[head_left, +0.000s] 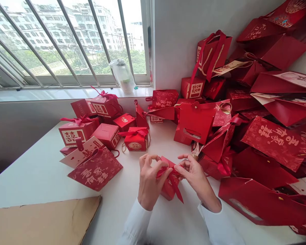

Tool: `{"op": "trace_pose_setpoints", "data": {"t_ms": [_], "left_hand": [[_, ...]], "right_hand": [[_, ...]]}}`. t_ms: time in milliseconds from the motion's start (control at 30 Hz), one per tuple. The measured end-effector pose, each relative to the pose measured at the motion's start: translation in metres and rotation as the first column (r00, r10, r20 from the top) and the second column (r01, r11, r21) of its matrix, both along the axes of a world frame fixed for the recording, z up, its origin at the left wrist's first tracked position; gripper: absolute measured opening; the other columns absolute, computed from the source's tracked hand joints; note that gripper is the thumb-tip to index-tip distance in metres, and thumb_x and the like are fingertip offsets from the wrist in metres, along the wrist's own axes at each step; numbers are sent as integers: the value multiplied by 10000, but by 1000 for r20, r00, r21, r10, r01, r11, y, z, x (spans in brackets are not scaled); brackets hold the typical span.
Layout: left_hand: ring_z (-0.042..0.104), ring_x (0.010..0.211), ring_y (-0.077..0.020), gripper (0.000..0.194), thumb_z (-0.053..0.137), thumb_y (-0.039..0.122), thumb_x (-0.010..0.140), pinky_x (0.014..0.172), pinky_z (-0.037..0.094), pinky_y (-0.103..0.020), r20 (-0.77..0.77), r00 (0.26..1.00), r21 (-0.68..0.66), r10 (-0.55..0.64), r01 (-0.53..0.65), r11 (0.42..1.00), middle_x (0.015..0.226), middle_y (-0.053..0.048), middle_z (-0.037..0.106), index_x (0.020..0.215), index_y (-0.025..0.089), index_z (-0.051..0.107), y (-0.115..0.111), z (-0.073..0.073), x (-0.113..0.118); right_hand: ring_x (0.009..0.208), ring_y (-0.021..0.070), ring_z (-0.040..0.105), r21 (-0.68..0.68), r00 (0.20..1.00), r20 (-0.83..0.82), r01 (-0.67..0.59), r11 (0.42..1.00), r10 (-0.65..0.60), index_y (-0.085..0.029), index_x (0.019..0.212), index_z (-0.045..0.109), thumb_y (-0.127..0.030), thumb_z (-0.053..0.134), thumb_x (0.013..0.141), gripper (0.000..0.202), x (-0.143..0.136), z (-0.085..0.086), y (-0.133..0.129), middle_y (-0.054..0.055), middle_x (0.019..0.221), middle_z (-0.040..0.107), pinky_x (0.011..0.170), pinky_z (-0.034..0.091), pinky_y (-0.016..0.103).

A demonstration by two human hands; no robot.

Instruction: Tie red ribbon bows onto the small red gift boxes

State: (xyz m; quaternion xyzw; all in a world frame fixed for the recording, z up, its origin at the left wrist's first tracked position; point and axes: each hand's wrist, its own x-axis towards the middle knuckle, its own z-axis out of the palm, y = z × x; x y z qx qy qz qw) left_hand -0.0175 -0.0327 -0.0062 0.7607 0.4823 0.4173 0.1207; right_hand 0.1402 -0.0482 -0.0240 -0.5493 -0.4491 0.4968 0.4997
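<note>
You have a glossy, satin-like cloth ribbon (177,193) on a smooth, paper-card box (168,194) near five o'clock. Your worktop (35,173) looks smooth, with a faint sheen. At eight o'clock you see matt cardboard (40,217) (its edge slightly ragged); at ten, smooth metal bars (102,41); at eleven, a translucent plastic container (124,78).

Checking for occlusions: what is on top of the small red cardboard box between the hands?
A red fabric ribbon, handled by the left hand and right hand; they hide parts of it and of the box.
</note>
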Motion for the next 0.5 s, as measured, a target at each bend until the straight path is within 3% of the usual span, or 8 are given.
{"op": "trace_pose_setpoints", "data": {"t_ms": [233, 500], "left_hand": [[407, 1025, -230, 95, 564, 190, 830, 837, 450, -352, -40, 999, -223, -15, 6, 975, 926, -49, 541, 751, 220, 608, -6, -8, -5], [431, 1032, -235, 39, 587, 234, 811, 851, 449, -366, 5, 1000, -299, -4, 6, 954, 923, -46, 554, 778, 221, 603, -6, -1, -14]], "right_hand": [[582, 116, 517, 53, 997, 68, 33, 998, -37, -204, 973, 472, -316, 624, 761, 284, 6, 0, 5, -40, 671, 554, 570, 474, 261], [794, 176, 562, 118, 971, 186, 127, 985, -148, -199, 958, 529, -359, 580, 778, 246, 12, 4, 6, 36, 842, 574, 630, 484, 276]]}}
